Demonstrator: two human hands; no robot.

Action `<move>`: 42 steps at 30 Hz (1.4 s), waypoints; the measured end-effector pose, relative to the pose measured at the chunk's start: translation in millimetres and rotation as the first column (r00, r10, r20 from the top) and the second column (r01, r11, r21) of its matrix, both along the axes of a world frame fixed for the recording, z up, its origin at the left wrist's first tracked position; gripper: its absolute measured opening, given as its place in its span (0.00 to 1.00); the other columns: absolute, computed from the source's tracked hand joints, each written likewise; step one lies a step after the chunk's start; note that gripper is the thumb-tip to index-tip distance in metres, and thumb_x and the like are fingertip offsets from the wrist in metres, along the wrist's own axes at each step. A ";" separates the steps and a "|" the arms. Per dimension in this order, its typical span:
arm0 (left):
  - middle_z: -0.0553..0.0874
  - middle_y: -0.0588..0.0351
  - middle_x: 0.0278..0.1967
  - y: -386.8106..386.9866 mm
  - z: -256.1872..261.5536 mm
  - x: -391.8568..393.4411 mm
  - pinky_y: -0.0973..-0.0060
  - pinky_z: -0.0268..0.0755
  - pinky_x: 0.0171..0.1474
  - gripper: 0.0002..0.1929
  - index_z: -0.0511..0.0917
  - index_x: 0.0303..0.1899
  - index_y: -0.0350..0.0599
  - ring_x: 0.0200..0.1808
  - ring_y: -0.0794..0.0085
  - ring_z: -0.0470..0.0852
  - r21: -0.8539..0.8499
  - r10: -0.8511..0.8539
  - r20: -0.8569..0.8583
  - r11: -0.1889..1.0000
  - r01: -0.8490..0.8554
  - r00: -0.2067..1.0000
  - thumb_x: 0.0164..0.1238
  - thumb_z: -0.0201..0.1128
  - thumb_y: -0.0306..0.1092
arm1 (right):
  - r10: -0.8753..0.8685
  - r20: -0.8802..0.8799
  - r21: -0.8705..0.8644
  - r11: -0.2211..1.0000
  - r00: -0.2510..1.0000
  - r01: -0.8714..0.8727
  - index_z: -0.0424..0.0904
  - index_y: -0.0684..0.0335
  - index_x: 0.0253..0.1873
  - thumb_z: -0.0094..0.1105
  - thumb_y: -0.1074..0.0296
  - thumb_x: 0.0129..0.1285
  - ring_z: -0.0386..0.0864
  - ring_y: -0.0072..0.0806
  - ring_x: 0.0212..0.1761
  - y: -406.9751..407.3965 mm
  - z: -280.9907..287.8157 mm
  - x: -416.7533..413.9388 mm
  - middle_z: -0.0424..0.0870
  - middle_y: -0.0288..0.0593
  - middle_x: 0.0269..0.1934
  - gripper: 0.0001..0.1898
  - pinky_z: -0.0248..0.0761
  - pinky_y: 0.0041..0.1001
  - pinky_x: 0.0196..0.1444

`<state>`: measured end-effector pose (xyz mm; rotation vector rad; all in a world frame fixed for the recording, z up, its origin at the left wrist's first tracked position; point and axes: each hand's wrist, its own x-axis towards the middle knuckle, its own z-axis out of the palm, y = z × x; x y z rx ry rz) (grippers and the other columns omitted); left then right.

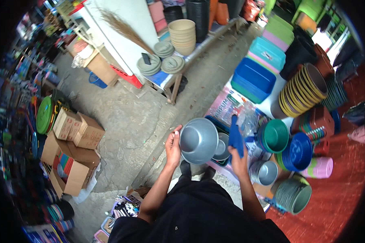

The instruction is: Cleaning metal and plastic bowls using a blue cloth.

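Observation:
My left hand (172, 147) grips the rim of a grey plastic basin (199, 140), which is tilted so that its inside faces up at me. In my right hand (239, 159) is a blue cloth (236, 133), hanging upward from the fingers and slightly blurred. Between the two hands a smaller grey bowl (221, 146) rests in a dark rectangular tub (214, 121), partly hidden behind the basin. Clear plastic wrapping (248, 118) lies just beyond the cloth.
To the right stand stacked green basins (273, 135), blue basins (297, 152), grey bowls (264, 173) and yellow-brown pots (304, 91). Blue rectangular tubs (254, 77) sit farther off. On the left floor is an open cardboard box (76, 179). A wooden bench (178, 86) holds beige pots (182, 36).

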<state>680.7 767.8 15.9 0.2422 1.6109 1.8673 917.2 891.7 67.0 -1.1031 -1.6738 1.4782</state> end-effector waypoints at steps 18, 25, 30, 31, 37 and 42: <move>0.75 0.43 0.73 -34.3 41.5 123.1 0.54 0.54 0.80 0.22 0.79 0.56 0.38 0.79 0.49 0.67 0.171 0.300 -0.528 0.954 -0.247 0.794 0.88 0.50 0.50 | 0.293 -0.305 -0.488 0.769 0.906 -0.413 0.68 0.71 0.75 0.28 0.30 0.84 0.73 0.40 0.74 -88.5 34.3 -89.9 0.75 0.54 0.71 0.44 0.63 0.35 0.76; 0.74 0.42 0.74 -71.9 34.6 121.1 0.44 0.52 0.80 0.10 0.80 0.36 0.42 0.81 0.39 0.61 0.127 0.224 -0.747 0.972 -0.196 0.626 0.70 0.71 0.36 | 0.333 -0.155 0.117 0.941 0.930 -0.317 0.49 0.67 0.86 0.40 0.46 0.85 0.65 0.56 0.81 -108.1 54.3 -91.3 0.61 0.65 0.81 0.37 0.60 0.41 0.79; 0.79 0.42 0.69 -83.2 74.6 74.0 0.43 0.53 0.78 0.17 0.75 0.30 0.41 0.79 0.39 0.64 0.234 0.433 -0.771 0.875 -0.424 0.467 0.75 0.66 0.42 | 0.542 -0.023 0.457 0.753 0.840 -0.474 0.57 0.69 0.84 0.48 0.51 0.82 0.74 0.67 0.73 -145.1 78.5 -93.3 0.70 0.72 0.75 0.36 0.69 0.49 0.72; 0.81 0.43 0.64 -83.6 76.9 61.2 0.47 0.58 0.74 0.19 0.73 0.29 0.40 0.73 0.45 0.69 0.235 0.489 -0.742 0.830 -0.506 0.458 0.80 0.62 0.41 | 0.566 -0.009 0.522 0.706 0.824 -0.479 0.59 0.70 0.83 0.50 0.53 0.81 0.75 0.68 0.71 -152.7 83.8 -95.3 0.72 0.72 0.73 0.35 0.70 0.50 0.71; 0.80 0.45 0.56 -101.5 90.8 45.0 0.63 0.68 0.59 0.15 0.72 0.32 0.39 0.55 0.59 0.76 0.192 0.479 -0.717 0.834 -0.517 0.506 0.80 0.60 0.36 | 0.587 0.001 0.494 0.703 0.809 -0.511 0.56 0.70 0.83 0.52 0.55 0.80 0.77 0.68 0.69 -180.2 94.5 -105.5 0.74 0.73 0.70 0.36 0.70 0.50 0.71; 0.79 0.43 0.58 -127.5 77.7 80.4 0.42 0.57 0.73 0.18 0.77 0.32 0.38 0.70 0.41 0.68 0.183 0.391 -0.794 0.884 -0.431 0.465 0.80 0.57 0.42 | 0.493 -0.102 0.367 0.826 0.864 -0.428 0.45 0.72 0.86 0.46 0.58 0.83 0.67 0.59 0.79 -177.9 95.3 -118.4 0.62 0.75 0.79 0.37 0.62 0.44 0.78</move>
